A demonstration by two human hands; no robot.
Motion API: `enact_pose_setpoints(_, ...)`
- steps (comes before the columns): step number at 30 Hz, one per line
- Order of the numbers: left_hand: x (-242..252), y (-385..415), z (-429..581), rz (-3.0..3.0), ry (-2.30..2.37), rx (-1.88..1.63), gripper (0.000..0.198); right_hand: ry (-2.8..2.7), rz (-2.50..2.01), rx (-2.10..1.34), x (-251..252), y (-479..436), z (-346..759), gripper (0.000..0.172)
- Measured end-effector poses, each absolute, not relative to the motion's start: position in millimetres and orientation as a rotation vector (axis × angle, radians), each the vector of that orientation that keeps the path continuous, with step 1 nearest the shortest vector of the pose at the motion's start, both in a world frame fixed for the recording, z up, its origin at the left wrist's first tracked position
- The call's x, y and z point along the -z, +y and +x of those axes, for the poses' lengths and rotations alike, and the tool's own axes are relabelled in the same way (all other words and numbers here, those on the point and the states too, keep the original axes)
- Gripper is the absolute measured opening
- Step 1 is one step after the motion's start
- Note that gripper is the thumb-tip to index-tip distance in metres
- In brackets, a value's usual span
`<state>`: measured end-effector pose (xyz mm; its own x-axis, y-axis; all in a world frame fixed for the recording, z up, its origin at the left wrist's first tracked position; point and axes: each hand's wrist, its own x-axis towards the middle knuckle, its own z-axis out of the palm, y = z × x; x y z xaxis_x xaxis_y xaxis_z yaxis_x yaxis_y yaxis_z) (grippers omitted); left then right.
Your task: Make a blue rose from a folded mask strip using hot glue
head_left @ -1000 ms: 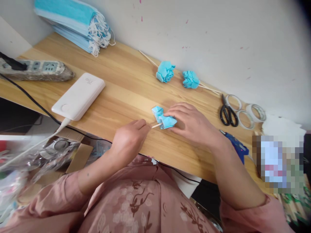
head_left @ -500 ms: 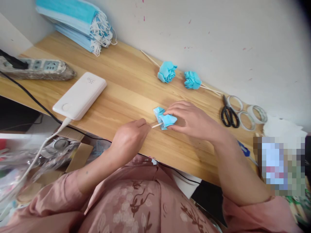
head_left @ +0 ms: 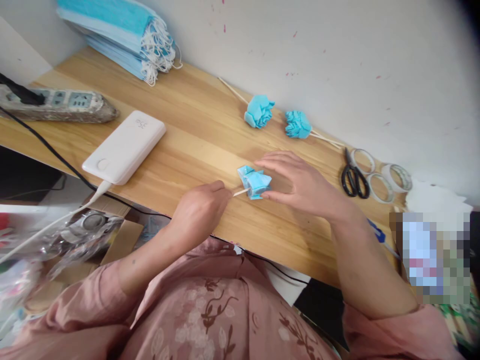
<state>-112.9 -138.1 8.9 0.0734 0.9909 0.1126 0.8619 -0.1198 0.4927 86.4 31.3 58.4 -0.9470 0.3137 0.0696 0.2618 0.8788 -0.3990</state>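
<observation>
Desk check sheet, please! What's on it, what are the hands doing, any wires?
Surface: wooden desk.
Job's things: blue bundle on a thin stick, lying on the desk.
Clutter: two blue flowers, mask stack, power bank, scissors, tape rolls.
Hands: left hand pinches the stick; right hand spread, fingertips at the bundle.
Cables: white cable from the power bank; black cable near the power strip.
Surroundings: white wall with pink specks.

On wooden table (head_left: 195, 125): stack of blue face masks (head_left: 123, 35) back left; white power bank (head_left: 124, 146) before it; blue fabric bundle on stick (head_left: 255, 181) front centre; pair of blue fabric flowers (head_left: 258, 111) behind it; black scissors (head_left: 353, 177) right.
</observation>
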Motion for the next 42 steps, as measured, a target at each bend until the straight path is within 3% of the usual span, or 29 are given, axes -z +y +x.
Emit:
enact_pose_setpoints(4, -11.8, -136.2, -113.6, 2.017, 1.862, -0.575, 0.034, -2.813, -0.358, -0.533, -52.3, 24.8, 93.7, 0.028)
enact_pose_setpoints(11, -11.1, -137.3, -108.5, 2.022, 1.969, -0.499, 0.031, -2.789, -0.333, -0.452, -40.2, 24.3, 93.0, 0.021)
enact_pose_setpoints(24, -6.7, -138.9, -104.7, 2.125, 2.051, -0.567, 0.041, -2.885, -0.367, -0.486, -50.4, 27.3, 84.2, 0.022)
enact_pose_setpoints(42, -16.4, -128.3, -116.6, 1.892, 1.889, -0.631, 0.034, -2.941, -0.361, -0.541, -55.7, 36.0, 73.5, 0.026)
